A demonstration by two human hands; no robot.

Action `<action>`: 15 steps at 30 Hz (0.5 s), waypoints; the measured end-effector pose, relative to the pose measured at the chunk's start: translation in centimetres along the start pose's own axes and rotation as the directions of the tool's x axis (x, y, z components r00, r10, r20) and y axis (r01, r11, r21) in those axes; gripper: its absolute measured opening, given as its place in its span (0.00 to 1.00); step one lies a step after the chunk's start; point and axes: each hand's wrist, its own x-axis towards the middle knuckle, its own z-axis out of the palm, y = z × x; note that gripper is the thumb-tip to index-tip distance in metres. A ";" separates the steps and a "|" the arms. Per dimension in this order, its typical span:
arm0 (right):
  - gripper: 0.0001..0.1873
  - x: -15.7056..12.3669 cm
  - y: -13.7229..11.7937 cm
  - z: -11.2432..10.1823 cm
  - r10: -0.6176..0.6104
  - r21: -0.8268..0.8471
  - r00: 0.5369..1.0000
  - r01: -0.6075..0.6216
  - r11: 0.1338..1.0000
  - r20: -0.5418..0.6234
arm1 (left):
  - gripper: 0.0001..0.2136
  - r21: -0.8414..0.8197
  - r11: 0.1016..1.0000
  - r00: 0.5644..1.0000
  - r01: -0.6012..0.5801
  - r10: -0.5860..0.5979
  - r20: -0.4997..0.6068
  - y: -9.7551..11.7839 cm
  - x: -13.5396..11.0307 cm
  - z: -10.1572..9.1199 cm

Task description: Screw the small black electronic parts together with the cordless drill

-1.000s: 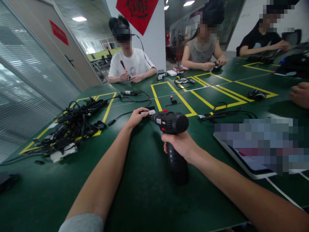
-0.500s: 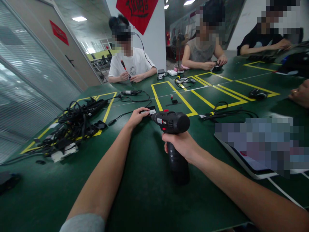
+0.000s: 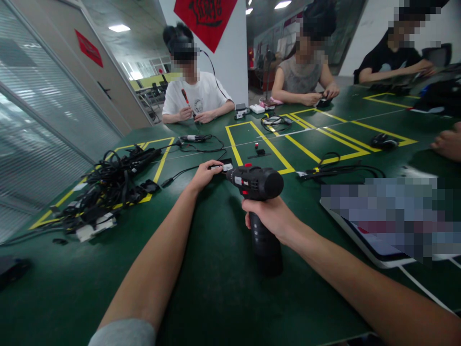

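Note:
My right hand (image 3: 270,216) is wrapped around the grip of a black cordless drill (image 3: 256,182), which stands upright with its battery base (image 3: 267,254) on the green table. My left hand (image 3: 205,175) lies just left of the drill's nose and pinches a small white-and-black connector (image 3: 221,167). A thin black cable (image 3: 180,174) runs from under that hand toward the left. The connector's end is close to the drill, but the drill's front end is hidden from this angle.
A tangle of black cables (image 3: 115,180) with white adapters (image 3: 95,227) lies at the left, and a tablet (image 3: 367,240) at the right. Several co-workers sit around the table, and a co-worker's hand (image 3: 448,142) rests at the right edge.
My hands and the drill stay almost where they were. The whole view shifts only slightly, and the co-worker's hand at the right edge has drawn back a little.

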 end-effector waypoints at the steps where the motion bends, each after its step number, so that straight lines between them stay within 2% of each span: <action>1: 0.03 0.0 0.0 0.0 0.001 -0.002 1.000 -0.001 1.000 0.002 | 0.18 -0.003 1.000 1.000 -0.001 0.001 0.002 -0.1 0.0 0.0; 15: 0.03 -0.1 -0.1 0.0 0.008 -0.010 1.000 -0.008 1.000 -0.009 | 0.17 -0.003 1.000 1.000 -0.004 0.004 0.009 -0.3 0.2 0.0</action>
